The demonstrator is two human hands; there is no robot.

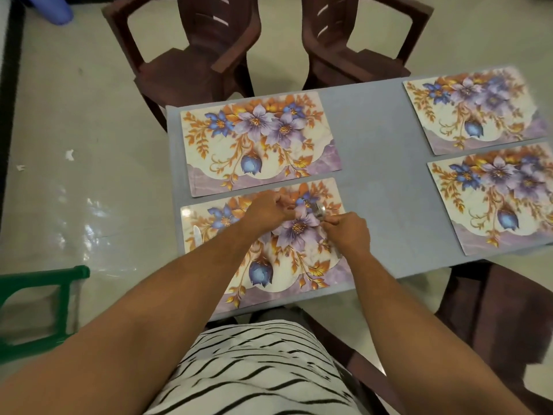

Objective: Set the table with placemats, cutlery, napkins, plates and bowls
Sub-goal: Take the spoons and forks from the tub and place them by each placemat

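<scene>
Several floral placemats lie on the grey table [371, 163]. Both hands are over the near left placemat [287, 274]. My left hand [266, 209] and my right hand [348, 232] each have curled fingers on metal cutlery [318, 211], a spoon bowl showing between them. A thin handle [336, 250] sticks out below my right hand. A knife [197, 235] lies on the left edge of this placemat. The far left placemat [260, 145] and the two right placemats [475, 112] [502, 199] are bare.
Two dark brown plastic chairs [191, 55] [359, 46] stand at the far side of the table. Another brown chair [502, 319] is at the near right, and a green stool [39, 310] stands on the floor at left.
</scene>
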